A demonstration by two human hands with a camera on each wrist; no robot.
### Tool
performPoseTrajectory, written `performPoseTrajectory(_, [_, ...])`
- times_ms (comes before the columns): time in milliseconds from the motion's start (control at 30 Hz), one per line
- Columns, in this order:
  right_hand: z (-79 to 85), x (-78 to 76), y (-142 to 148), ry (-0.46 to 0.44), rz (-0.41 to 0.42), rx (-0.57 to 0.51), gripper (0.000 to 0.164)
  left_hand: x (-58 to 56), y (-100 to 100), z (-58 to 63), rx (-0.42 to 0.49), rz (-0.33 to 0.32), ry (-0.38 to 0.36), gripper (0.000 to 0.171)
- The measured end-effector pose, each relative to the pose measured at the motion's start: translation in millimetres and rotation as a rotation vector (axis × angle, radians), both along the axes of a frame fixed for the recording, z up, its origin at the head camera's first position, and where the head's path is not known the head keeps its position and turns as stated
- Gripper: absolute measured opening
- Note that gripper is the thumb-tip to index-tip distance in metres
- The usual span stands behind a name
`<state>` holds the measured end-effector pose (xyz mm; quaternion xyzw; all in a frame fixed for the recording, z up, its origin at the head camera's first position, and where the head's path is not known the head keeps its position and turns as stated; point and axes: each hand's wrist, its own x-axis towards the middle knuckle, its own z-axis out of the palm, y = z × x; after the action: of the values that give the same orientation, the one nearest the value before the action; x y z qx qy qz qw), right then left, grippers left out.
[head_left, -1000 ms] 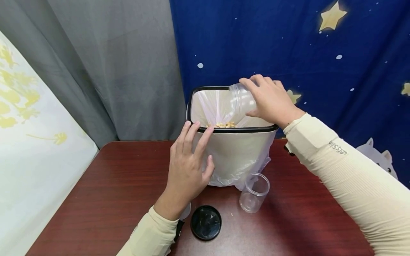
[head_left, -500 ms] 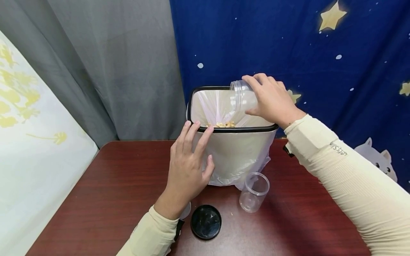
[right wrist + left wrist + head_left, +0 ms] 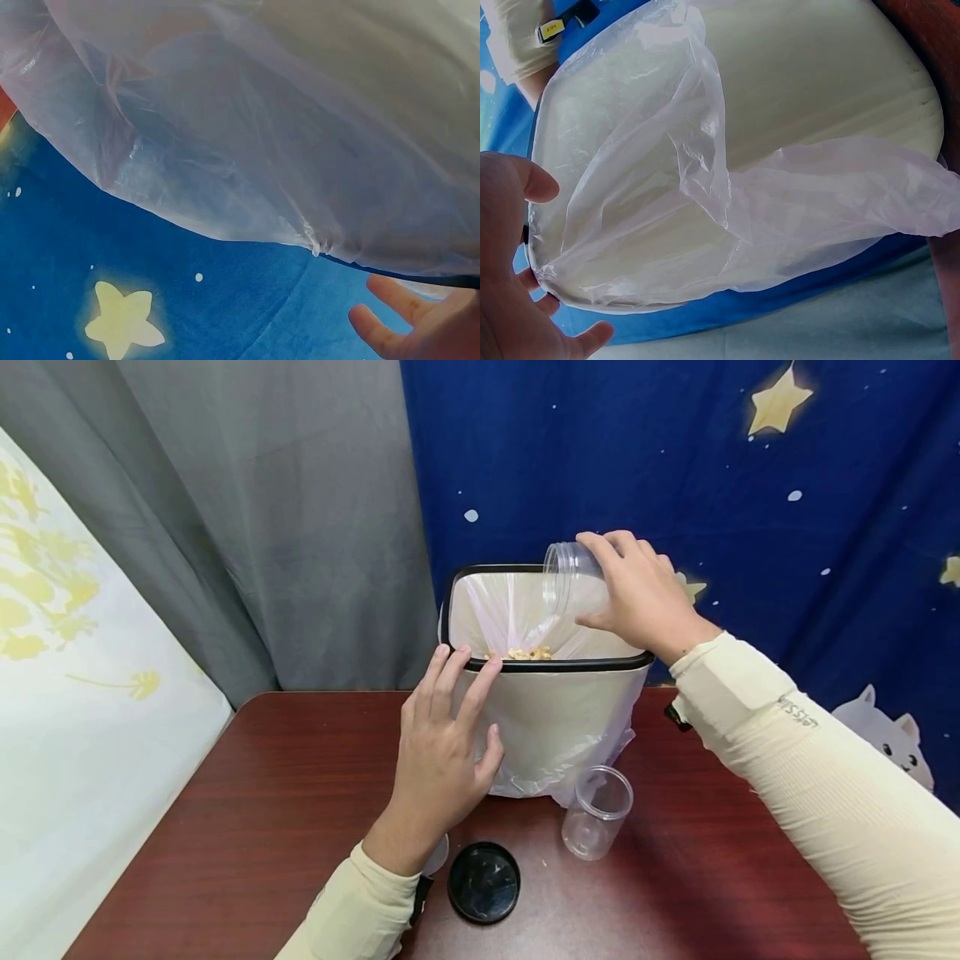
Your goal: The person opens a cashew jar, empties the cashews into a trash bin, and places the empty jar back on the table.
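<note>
My right hand grips a clear plastic jar over the right part of a bin. The jar lies tipped on its side, its mouth facing left, and no contents show in it. Small yellowish pieces lie inside the bin on its thin translucent bag; their kind is unclear. Long fingers of my left hand touch the black front rim, spread and fairly straight. From the left wrist, the bag hangs over the bin's outside beside that hand. In the right wrist view, only the right fingertips show below the rim.
On the brown table, a second clear jar stands uncovered before the bin. A round black lid lies left of it. Part of a clear round item shows beside the left wrist. Curtains hang behind.
My right hand has shifted slightly up and right with the jar, and the jar's mouth has risen a little. My left hand stays on the rim.
</note>
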<state>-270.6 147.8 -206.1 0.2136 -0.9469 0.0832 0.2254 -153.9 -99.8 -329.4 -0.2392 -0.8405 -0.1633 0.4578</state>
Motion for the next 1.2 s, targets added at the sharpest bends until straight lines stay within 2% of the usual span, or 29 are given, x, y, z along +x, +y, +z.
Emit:
performPoseTrajectory(200, [-0.5, 1.0, 0.4, 0.051, -0.003, -0.028, 0.096, 0.4, -1.2, 0.2, 0.001, 0.003, 0.001, 0.072])
performPoseTrajectory(500, [-0.4, 4.2, -0.2, 0.022, -0.07, -0.106, 0.1, 1.9, -2.4, -0.2, 0.006, -0.005, -0.005, 0.073])
performPoseTrajectory(700, [1.4, 8.3, 2.3, 0.009, -0.095, -0.219, 0.101, 3.6, -2.7, -0.1, 0.006, -0.007, -0.017, 0.071])
performPoseTrajectory(933, [8.6, 13.6, 3.1, 0.173, -0.037, -0.382, 0.098, 1.8, -3.4, -0.4, 0.022, -0.002, 0.009, 0.073])
performPoseTrajectory(1200, [7.0, 25.6, 0.1, 0.224, -0.028, -0.422, 0.099, 0.1, -7.4, -1.1, 0.015, -0.001, 0.002, 0.074])
